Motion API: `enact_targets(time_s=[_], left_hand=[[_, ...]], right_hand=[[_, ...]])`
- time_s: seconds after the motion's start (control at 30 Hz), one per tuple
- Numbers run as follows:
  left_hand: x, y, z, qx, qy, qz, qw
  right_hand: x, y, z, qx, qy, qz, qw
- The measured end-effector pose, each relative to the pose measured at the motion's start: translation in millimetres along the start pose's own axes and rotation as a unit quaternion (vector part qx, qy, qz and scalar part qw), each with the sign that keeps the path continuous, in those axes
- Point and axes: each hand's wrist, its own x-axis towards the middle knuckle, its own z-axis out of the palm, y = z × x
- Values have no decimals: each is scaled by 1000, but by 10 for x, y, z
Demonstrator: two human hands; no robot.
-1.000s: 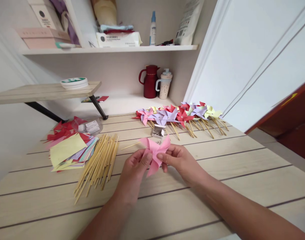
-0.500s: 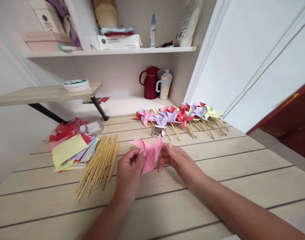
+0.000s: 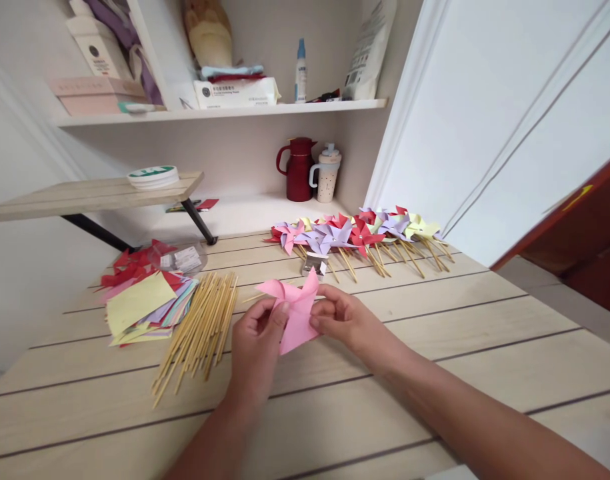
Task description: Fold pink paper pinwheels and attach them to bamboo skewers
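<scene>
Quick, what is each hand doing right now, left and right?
Left hand: closed on the pink paper pinwheel, fingers pinching its left side.
Right hand: closed on the same pinwheel, pinching its right edge.

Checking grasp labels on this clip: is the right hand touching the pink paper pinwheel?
Touching. The head view shows the right hand's fingertips pinching the edge of the pink pinwheel, with no gap; the left hand grips its other side.

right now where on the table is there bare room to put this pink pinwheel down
Bare table lies right of the right hand, below the finished pinwheels, and along the near edge. Crowded on the left: wooden sticks and paper stack. The left hand also holds the pink pinwheel.
</scene>
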Motion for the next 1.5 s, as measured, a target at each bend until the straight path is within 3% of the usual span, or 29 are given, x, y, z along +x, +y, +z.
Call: enact_targets(time_s=[0.27,0.5,0.67,0.9,1.13,1.33,1.5], left_hand=[[95,-59,8,-133,29,-58,989],[92,-48,5,-122,27,-65,990],[31,14,37,-88,19,-69,994],[2,33,42,-68,6,-57,996],[-1,-17,30,-108,-8,-43,993],[-17,3,1,-54,-54,-4,997],[-32,33,20,21,-167,23,985]], right_hand=[[-48,37,19,-36,-55,-1,998],[-176,-113,64,-92,28,-60,994],[-223,-177,81,-81,18,-51,995],[-271,-116,171,-178,42,-76,980],[-272,-135,115,-197,59,-108,973],[-218,-110,144,-177,68,-96,977],[-182,-54,126,-112,72,-98,986]])
